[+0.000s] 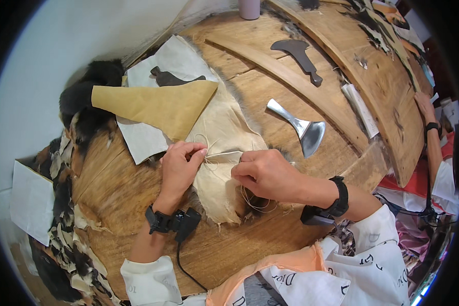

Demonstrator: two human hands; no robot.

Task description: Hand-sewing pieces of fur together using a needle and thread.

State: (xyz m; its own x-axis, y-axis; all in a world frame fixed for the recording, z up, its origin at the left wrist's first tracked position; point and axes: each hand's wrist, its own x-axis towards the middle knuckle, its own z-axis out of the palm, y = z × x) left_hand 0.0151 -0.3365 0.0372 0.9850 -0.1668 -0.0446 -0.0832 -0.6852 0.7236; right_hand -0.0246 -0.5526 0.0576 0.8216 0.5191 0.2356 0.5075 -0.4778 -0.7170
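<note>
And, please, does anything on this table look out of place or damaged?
Nothing seems spilled. One dark tool looks oddly placed: the yellow-tan sheet partly covers it, so it might be overlooked. Also, the pale hide has a ragged, frayed lower edge, perhaps just untrimmed.

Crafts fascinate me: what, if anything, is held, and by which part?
Left grip seemingly pinches the pale hide by the left end of its fold; right grip: can't tell.

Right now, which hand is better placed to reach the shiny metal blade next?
Probably the right hand: it is nearer the metal blade, which lies on its side of the pale hide. The left hand is farther off, at the hide's opposite edge. The right is curled and may need freeing.
</note>
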